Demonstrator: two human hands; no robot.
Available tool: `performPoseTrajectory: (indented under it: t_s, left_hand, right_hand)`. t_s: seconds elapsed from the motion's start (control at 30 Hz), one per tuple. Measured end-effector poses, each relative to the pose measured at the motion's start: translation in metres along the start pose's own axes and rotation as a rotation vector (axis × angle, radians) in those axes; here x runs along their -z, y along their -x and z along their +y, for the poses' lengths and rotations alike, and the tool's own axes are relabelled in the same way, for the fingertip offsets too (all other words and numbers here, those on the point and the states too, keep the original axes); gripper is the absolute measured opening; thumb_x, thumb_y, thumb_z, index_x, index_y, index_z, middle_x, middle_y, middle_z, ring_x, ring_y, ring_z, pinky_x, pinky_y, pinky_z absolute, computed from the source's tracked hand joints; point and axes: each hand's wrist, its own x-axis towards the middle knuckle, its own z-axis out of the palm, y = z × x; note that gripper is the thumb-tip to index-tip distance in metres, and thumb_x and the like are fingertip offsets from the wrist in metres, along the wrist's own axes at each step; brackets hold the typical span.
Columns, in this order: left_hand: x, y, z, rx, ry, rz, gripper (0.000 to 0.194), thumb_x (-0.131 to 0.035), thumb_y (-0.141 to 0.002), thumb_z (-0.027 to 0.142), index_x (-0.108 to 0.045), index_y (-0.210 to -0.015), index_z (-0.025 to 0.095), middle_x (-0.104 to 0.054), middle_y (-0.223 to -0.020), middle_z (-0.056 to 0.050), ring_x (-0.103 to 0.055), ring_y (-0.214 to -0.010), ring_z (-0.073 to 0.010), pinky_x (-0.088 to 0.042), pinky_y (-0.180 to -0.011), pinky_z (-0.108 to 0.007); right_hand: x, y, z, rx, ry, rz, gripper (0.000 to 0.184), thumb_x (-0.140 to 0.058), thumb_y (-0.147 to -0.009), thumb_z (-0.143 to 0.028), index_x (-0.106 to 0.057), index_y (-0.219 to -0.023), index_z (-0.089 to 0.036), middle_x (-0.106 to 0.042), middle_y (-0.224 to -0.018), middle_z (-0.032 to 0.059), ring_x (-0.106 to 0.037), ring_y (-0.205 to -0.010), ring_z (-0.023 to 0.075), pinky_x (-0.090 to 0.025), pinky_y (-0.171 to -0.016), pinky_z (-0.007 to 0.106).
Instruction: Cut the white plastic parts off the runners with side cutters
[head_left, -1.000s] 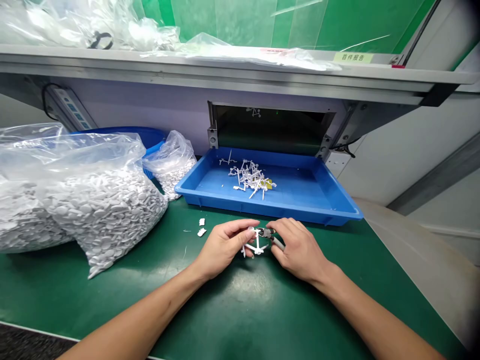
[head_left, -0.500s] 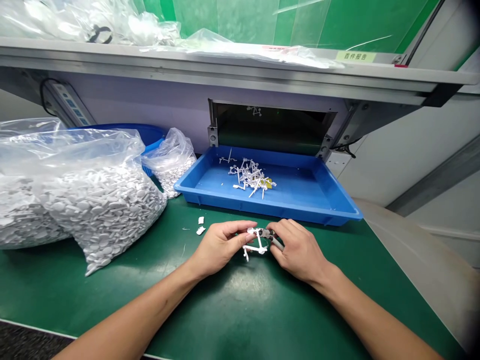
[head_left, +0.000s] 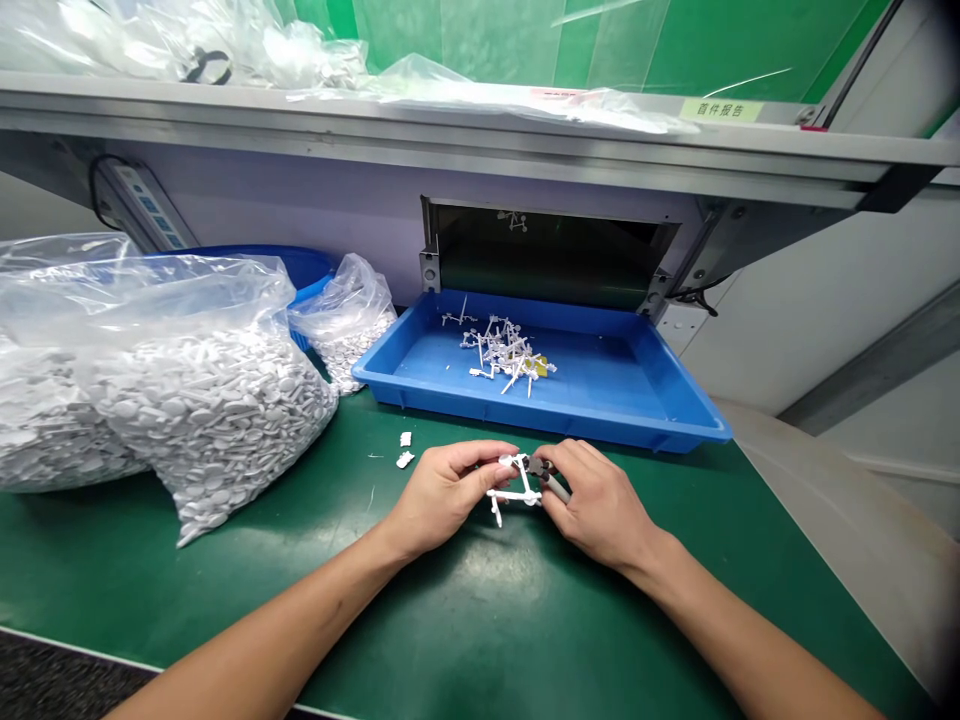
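our left hand holds a white moulded plastic runner frame just above the green surface, its fingers pinching the frame's upper corner against the thumb. our right hand has its fingers curled round the grey handle of small side cutters, whose metal head sits at that same corner, right beside our left fingertips. whether the jaws are closed on the plastic we cannot tell from this view. to do this well, we would pin the frame firmly, keep both wrists low and steady, and seat the cutter head square against the joint, so that any cut stays clean and close. ahead of us, a blue plastic tray holds a loose pile of similar white frames. two white scraps lie on the surface near the tray's front rim, and clear bags of white plastic discs sit to our left.
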Motion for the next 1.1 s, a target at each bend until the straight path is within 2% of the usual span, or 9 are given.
performPoseTrajectory:
  t_s: [0.5,0.83,1.1]
  left_hand:
    - [-0.002,0.000,0.000,-0.001,0.047,-0.003,0.022,-0.067,-0.084,0.029,-0.074,-0.102,0.018,-0.074,-0.094,-0.004,-0.068,-0.084,-0.0199,-0.056,-0.074,-0.026]
    - [-0.006,0.000,-0.004,0.011,0.046,0.013,0.024,-0.067,-0.083,0.031,-0.074,-0.102,0.017,-0.074,-0.095,-0.006,-0.068,-0.086,-0.0219,-0.056,-0.077,-0.029]
    - [-0.008,-0.005,-0.011,0.063,0.073,0.039,0.026,-0.068,-0.082,0.034,-0.073,-0.102,0.017,-0.074,-0.090,-0.005,-0.069,-0.080,-0.0197,-0.056,-0.075,-0.028]
  right_hand:
    - [-0.002,-0.001,0.000,-0.005,-0.081,-0.002,0.026,-0.055,-0.079,-0.013,-0.058,-0.103,-0.023,-0.061,-0.093,0.0042,-0.053,-0.085,0.0211,-0.044,-0.077,0.033]
    - [-0.002,-0.001,0.001,0.005,-0.007,0.017,0.022,-0.056,-0.080,-0.015,-0.058,-0.101,-0.022,-0.061,-0.090,0.0045,-0.053,-0.083,0.0214,-0.043,-0.075,0.033]
    - [-0.011,-0.002,0.002,-0.082,-0.105,-0.058,0.014,-0.054,-0.083,-0.018,-0.061,-0.094,-0.023,-0.064,-0.085,0.0016,-0.058,-0.077,0.0177,-0.043,-0.070,0.028]
